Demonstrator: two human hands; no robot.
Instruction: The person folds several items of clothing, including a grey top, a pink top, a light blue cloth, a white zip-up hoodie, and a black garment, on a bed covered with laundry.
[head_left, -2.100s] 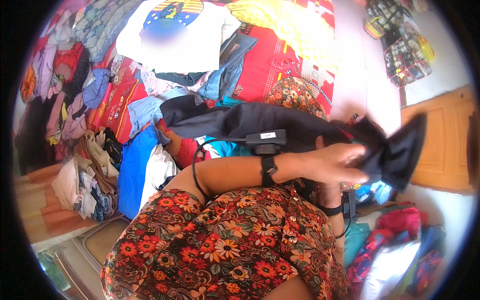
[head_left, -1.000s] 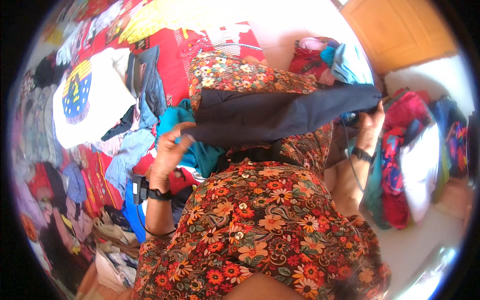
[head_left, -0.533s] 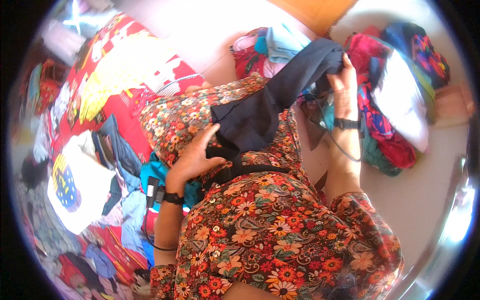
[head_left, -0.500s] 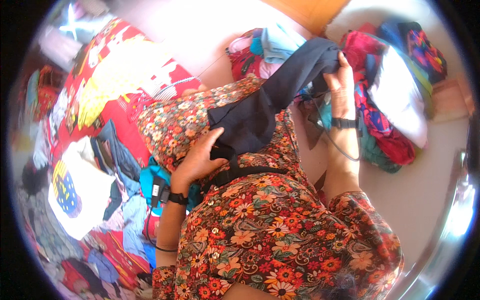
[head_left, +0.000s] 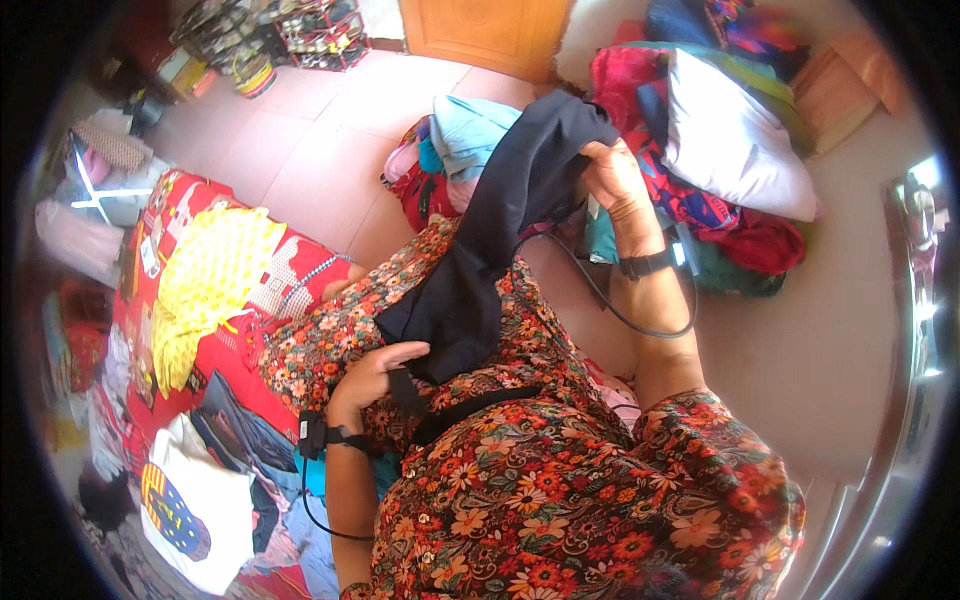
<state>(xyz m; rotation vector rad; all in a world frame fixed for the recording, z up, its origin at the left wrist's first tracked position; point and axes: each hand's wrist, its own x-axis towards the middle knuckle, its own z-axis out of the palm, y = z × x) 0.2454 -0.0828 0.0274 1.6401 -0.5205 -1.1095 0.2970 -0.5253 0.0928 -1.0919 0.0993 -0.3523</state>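
A black cloth garment stretches across my lap, over my flowered dress. With its fingers closed on the far right end of the garment, my right hand holds that end up. My left hand lies against the near edge of the cloth, its fingers straight and together. Part of the left palm and thumb is hidden. Each wrist wears a black strap with a small device and a cable. The garment's exact kind does not show.
Left of me a yellow cloth lies on a red patterned cover. Nearer is a white printed shirt among other clothes. Ahead sits a light blue garment on a pile; at right, a white cloth tops another. A wooden door stands beyond.
The view has tilted up, showing more floor, the door and shelves. Both hands keep their places on the black garment, which hangs slightly straighter between them.
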